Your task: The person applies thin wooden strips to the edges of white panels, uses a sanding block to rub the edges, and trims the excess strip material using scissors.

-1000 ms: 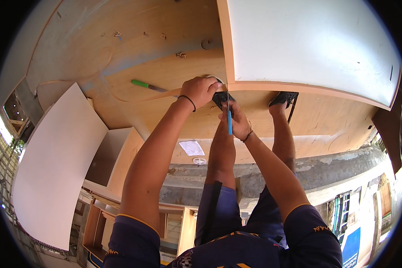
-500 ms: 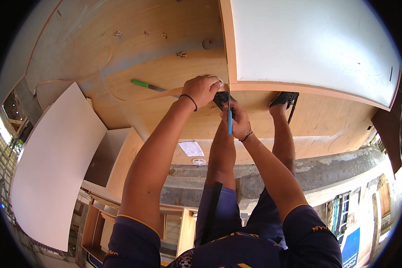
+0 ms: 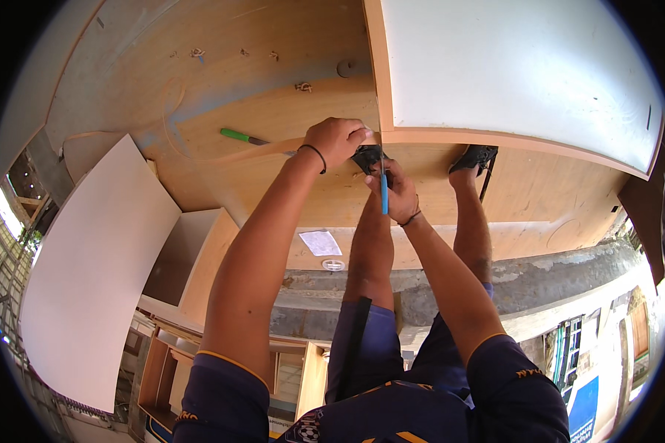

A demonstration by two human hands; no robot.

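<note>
My left hand [image 3: 336,142] is closed in a pinch on a thin wood-coloured edging strip [image 3: 262,153], at the corner of a white panel with wood-coloured edges [image 3: 510,66]. The strip trails away to the left in a long loop. Just below that corner, my right hand [image 3: 400,193] is wrapped round a blue-handled knife [image 3: 384,195], held upright. Its thin blade points up towards the strip's end; whether it touches cannot be made out. A green-handled tool with a long metal blade [image 3: 236,134] lies on the wooden board [image 3: 273,111], left of my left hand.
Curled shavings [image 3: 303,87] lie on the board. Leftwards stand a curved-looking white panel [image 3: 100,273] and an open box cabinet [image 3: 188,258]. A paper sheet [image 3: 321,243] and a small white disc [image 3: 333,265] lie nearer me. My shoes [image 3: 474,158] are under the panel's edge.
The knife has drawn down slightly, its blade now lower beside the panel's corner. My left hand keeps its pinch on the strip. The whole view has shifted a little.
</note>
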